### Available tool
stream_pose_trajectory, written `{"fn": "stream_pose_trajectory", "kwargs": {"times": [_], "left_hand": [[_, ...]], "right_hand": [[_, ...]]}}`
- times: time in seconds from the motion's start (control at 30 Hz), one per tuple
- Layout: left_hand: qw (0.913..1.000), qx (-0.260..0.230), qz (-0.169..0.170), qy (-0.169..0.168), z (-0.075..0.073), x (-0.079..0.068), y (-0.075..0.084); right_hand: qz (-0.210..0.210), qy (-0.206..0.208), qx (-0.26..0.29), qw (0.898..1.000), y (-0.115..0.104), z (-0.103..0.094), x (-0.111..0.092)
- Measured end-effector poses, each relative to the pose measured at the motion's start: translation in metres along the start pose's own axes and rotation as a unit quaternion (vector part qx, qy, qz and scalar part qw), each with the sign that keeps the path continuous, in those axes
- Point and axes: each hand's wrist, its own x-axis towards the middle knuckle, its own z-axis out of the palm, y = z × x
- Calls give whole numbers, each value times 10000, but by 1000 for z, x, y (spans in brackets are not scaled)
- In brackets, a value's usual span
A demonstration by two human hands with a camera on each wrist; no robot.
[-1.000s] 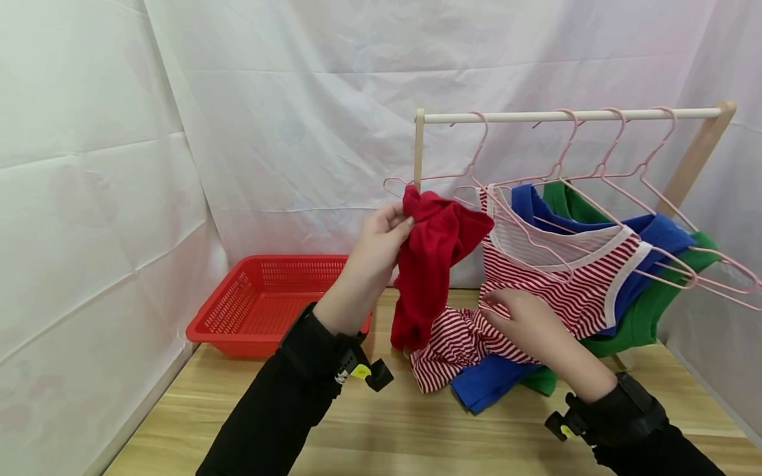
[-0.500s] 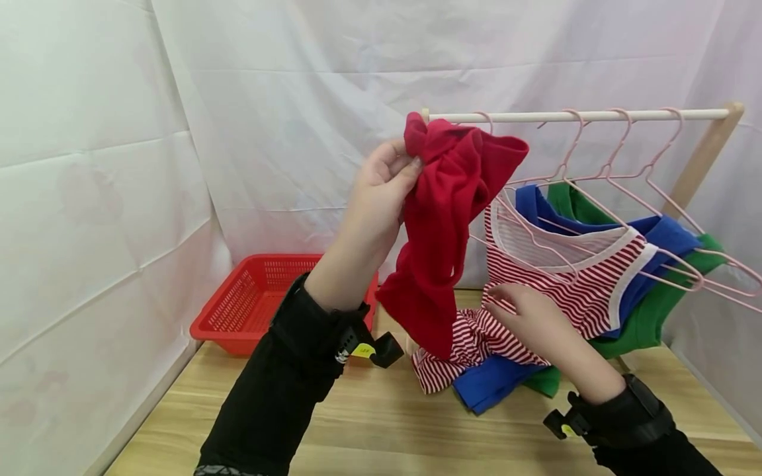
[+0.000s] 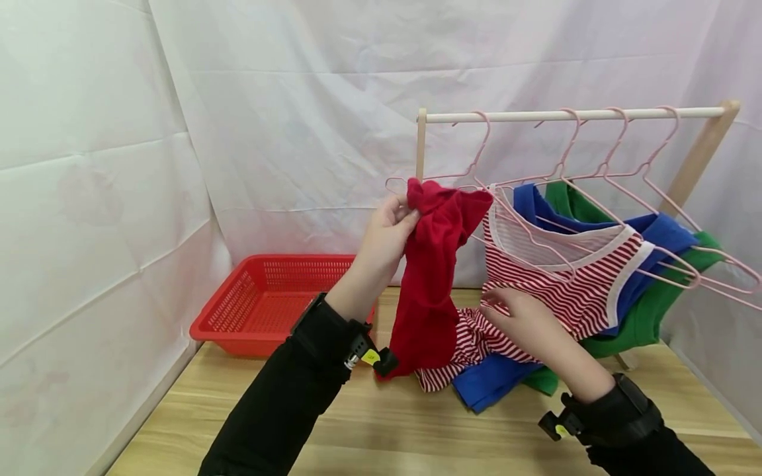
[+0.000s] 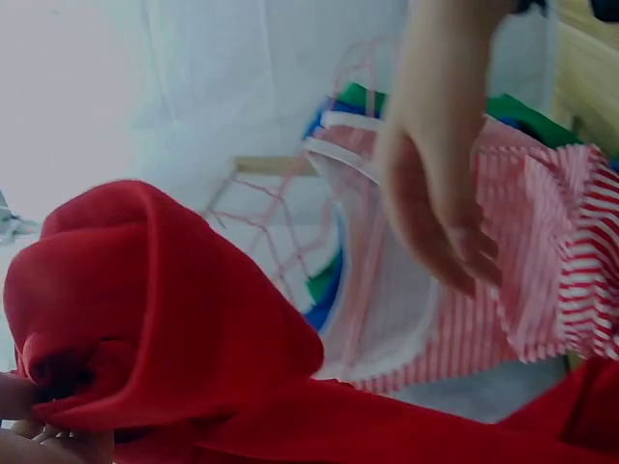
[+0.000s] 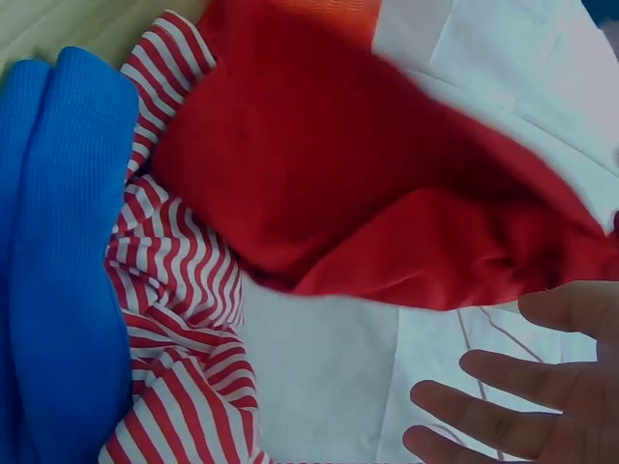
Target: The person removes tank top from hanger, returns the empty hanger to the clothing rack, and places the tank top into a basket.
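Observation:
My left hand [image 3: 385, 241] pinches a bunched red garment [image 3: 431, 284] near its top, and the cloth hangs down in front of the rack. In the left wrist view its folded upper part [image 4: 174, 300] fills the lower left. My right hand [image 3: 526, 317] holds nothing; its fingers are spread in the right wrist view, close to the red cloth. Behind that hand hangs a red-and-white striped tank top [image 3: 548, 284] on a pink hanger. A blue garment [image 3: 669, 235] and a green one [image 3: 639, 330] hang behind it.
A red plastic basket [image 3: 205, 324] stands on the wooden table [image 3: 357, 436] at left. The clothes rack's white rail [image 3: 524, 117] carries several pink hangers; the leftmost hanger [image 3: 479, 149] is partly behind the red cloth. White fabric walls [image 3: 297, 132] enclose the table.
My left hand raised the red garment toward the rail, then brought it back down; its lower end now hangs looser and longer. My right hand has barely moved.

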Motion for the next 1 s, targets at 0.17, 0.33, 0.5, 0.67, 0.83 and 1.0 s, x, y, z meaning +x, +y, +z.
{"fn": "stream_pose_trajectory", "kwargs": {"times": [0.17,0.33,0.5,0.67,0.83,1.0], "left_hand": [[9922,1193,-195,313,-17,0,-30],[9657,2558,-95,431,-32,-6,-55],[9226,3806,607,172,-41,-14,-86],[8894,4484,878,138,-43,-18,-117],[8590,5023,956,253,-40,-25,-142],[8180,5549,1416,543,-38,-31,-158]], "right_hand": [[54,-100,-96,9999,1,6,0],[123,-219,-138,9996,2,12,0],[157,-299,-163,9993,3,16,0],[111,-329,-154,9993,4,18,1],[147,-434,-154,9988,4,20,1],[171,-450,-198,9986,7,26,3]]}}
